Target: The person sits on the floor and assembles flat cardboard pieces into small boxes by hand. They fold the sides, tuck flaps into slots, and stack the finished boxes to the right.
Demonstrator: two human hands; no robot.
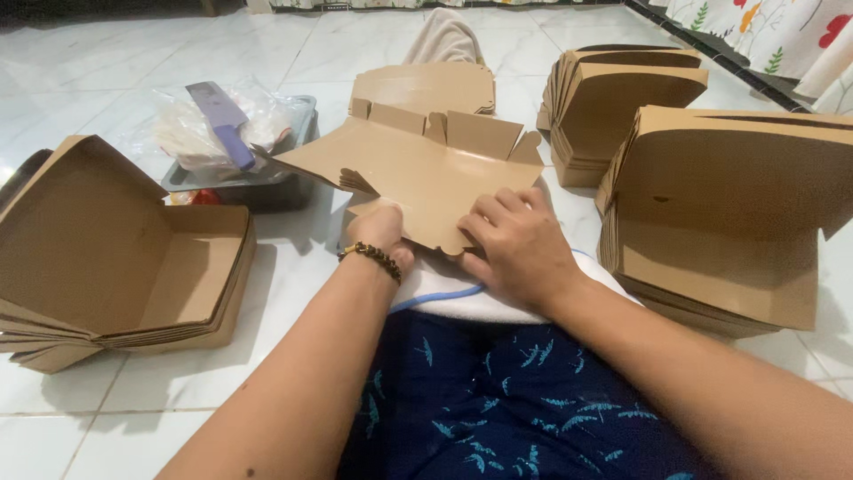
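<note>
Pressing down on a flat brown cardboard box blank (418, 173), the fingers (498, 213) of the right hand (520, 249) are lying close together, curled over its near edge. The left hand (382, 229) is gripping the same near edge just beside them; its fingertips are tucked under the card, so whether they are spread cannot be told. A dark beaded bracelet (373, 256) is circling the left wrist. The blank is resting half unfolded across the person's lap, over a white cloth (444, 289) and blue patterned trousers (498, 400), its side flaps standing up at the far edge.

Four piles of the same brown card are sitting on the white tiled floor (98, 80): one stack of folded open boxes (124, 258) at the left, two stacks (622, 107) (720, 222) at the right, and one pile of flat blanks (426, 87) beyond the lap. One dark tray (267, 182) is standing at the upper left, holding one clear plastic bag (191, 133) with one purple cleaver (224, 120) lying across it.
</note>
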